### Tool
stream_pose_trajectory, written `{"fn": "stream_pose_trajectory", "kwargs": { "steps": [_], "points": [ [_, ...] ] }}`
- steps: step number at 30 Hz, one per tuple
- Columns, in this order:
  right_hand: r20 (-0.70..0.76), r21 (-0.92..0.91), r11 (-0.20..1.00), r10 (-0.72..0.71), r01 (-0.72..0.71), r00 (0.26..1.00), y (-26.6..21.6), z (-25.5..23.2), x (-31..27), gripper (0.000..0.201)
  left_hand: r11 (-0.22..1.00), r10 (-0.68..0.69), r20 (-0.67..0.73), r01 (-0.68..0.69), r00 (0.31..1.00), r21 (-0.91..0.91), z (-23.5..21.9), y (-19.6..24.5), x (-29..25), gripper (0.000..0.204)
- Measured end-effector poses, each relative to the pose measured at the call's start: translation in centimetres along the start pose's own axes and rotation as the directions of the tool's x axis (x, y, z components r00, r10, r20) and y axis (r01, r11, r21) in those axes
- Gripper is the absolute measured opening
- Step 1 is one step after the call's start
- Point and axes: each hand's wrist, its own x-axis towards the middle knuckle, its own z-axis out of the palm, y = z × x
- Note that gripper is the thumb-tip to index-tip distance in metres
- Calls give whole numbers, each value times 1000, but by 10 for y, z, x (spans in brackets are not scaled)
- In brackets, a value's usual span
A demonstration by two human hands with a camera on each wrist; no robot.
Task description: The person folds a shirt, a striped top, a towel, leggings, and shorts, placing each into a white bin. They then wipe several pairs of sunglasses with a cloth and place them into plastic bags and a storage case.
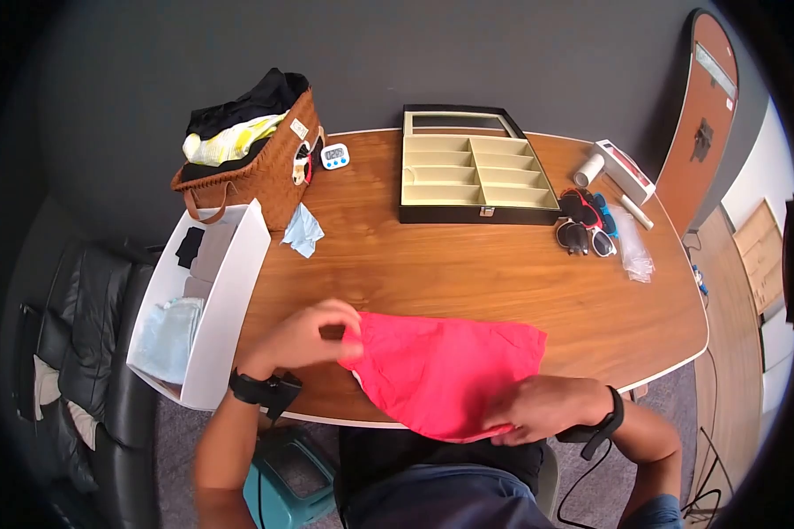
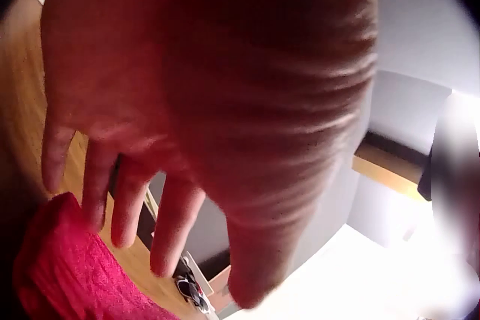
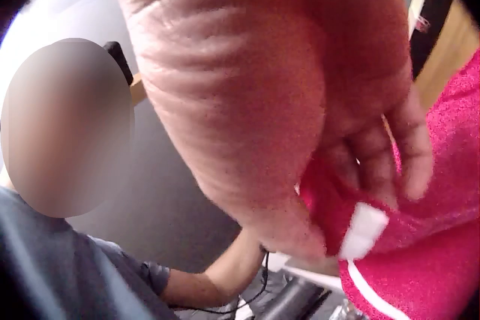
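A bright pink-red cloth (image 1: 450, 366) lies spread at the table's front edge, its lower part near the person's lap. The left hand (image 1: 304, 339) is at its left end; in the left wrist view that hand (image 2: 195, 102) has its fingers extended and apart, with the cloth (image 2: 75, 267) beyond the fingertips. Contact there cannot be told. At the lower right, the right hand (image 1: 547, 407) pinches the cloth's near edge. From the right wrist, the hand (image 3: 285, 110) shows thumb and curled fingers around the cloth (image 3: 457, 177), beside a white label (image 3: 364, 230).
A white box (image 1: 229, 309) with folded fabrics stands left, below a brown basket (image 1: 265, 181) of clothes. Behind are a timer (image 1: 334, 157), a light-blue cloth (image 1: 303, 231) and a compartment case (image 1: 476, 209). Sunglasses (image 1: 573, 236), plastic sleeves (image 1: 633, 251) and a small box (image 1: 626, 172) lie right.
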Motion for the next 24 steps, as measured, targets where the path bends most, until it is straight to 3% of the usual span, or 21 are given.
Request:
{"fn": "stream_pose_trajectory", "kwargs": {
  "steps": [1, 2, 4, 5, 6, 8, 12, 14, 19, 21, 22, 24],
  "points": [
    [-24, 76, 995, -63, 64, 998, 5, 5, 5, 38, 972, -232, -116, 224, 966, -78, 3, 2, 5, 38],
    [-50, 150, 980, -123, 129, 991, 7, 6, 8, 42, 971, -233, -119, 225, 965, -79, 9, 4, 8, 38],
    [-66, 300, 953, -10, 29, 998, 8, -12, 11, 44, 905, -325, -261, 379, 909, 193, 25, -1, 13, 46],
    [-167, 362, 932, 49, 15, 985, 15, -15, 18, 43, 900, -177, -250, 259, 952, 350, 30, -10, 14, 48],
    [-170, 359, 933, 49, 16, 984, 16, -19, 26, 43, 900, -173, -253, 257, 952, 353, 32, -15, 19, 48],
    [-395, 376, 926, 125, 36, 910, 14, -24, 43, 44, 942, -242, -172, 274, 955, 196, 33, -19, 24, 42],
    [-446, 475, 869, 106, 135, 889, 45, -5, 90, 46, 953, -296, -212, 303, 931, -3, 28, -10, 28, 34],
    [-563, 436, 881, 109, 182, 819, 45, -8, 100, 49, 981, -166, -333, 191, 928, 44, 21, -8, 30, 24],
    [-552, 437, 875, 78, 208, 830, 51, -17, 111, 47, 990, -104, -413, 133, 905, 42, -1, 5, 45, 25],
    [-559, 599, 760, 172, 251, 811, 51, -21, 98, 45, 987, -87, -408, 134, 909, 87, -9, 27, 49, 24],
    [-553, 604, 757, 172, 249, 815, 54, -20, 92, 45, 982, -68, -399, 131, 914, 134, -11, 39, 50, 23],
    [-311, 664, 743, 170, 86, 935, 63, -18, 77, 43, 983, -74, -380, 131, 922, 126, -8, 53, 54, 23]
  ]
}}
